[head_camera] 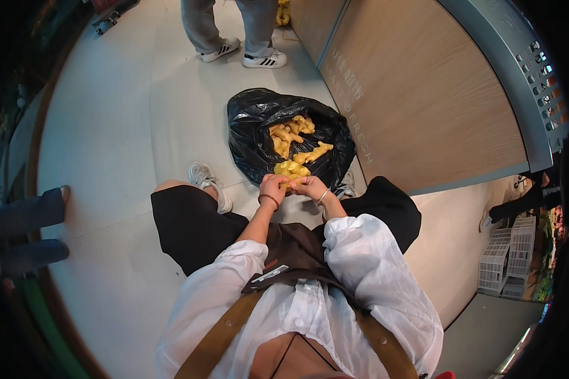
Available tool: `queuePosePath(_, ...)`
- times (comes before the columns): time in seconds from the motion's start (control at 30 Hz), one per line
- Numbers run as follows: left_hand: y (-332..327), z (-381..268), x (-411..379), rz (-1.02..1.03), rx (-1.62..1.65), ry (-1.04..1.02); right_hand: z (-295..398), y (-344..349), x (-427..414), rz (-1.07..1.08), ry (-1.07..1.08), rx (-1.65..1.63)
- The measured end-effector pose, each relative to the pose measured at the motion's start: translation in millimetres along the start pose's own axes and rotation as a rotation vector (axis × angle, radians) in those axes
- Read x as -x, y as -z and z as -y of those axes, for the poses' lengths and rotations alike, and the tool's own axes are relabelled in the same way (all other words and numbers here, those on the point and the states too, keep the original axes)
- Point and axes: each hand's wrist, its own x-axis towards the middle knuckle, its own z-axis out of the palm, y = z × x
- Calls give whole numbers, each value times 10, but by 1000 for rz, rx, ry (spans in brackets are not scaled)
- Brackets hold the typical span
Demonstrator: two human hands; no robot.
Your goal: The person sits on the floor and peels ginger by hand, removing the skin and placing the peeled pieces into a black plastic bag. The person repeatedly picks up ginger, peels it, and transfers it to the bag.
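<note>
Both hands meet low in front of me, at the near rim of a black plastic bag (251, 116) that lies open on the floor. My left hand (272, 185) and my right hand (311, 186) pinch a small yellow ginger piece (288, 184) between them, partly hidden by the fingers. Just beyond the fingertips a chunky ginger root (291, 168) rests at the bag's near side. Deeper in the bag lie a long ginger root (314, 153) and a heap of ginger roots (284, 137).
A wood-grain counter panel (422, 90) with writing rises right of the bag. Another person's legs (258, 28) stand beyond it, and more legs (28, 213) are at far left. White plastic crates (495, 260) sit at right. My knees (185, 222) flank the bag's near side.
</note>
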Motion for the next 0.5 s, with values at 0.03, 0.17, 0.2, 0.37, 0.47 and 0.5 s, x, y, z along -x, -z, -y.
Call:
queuePosePath(0.03,-3,16,-2,-2,1,-2,10,-8,-1,-5,-17,-32)
queuePosePath(0.17,-4,39,-12,-4,12,3,-4,-28,-35,-13,63,100)
queuePosePath(0.2,2,33,-10,2,20,0,-27,-36,-67,-29,111,155)
queuePosePath(0.37,-73,78,-42,46,16,1,-41,-184,-108,-500,478,815)
queuePosePath(0.47,-158,177,-68,-49,42,-73,-57,-369,-98,-723,505,879)
queuePosePath(0.5,-112,108,-98,39,156,151,-63,-358,-78,-709,552,915)
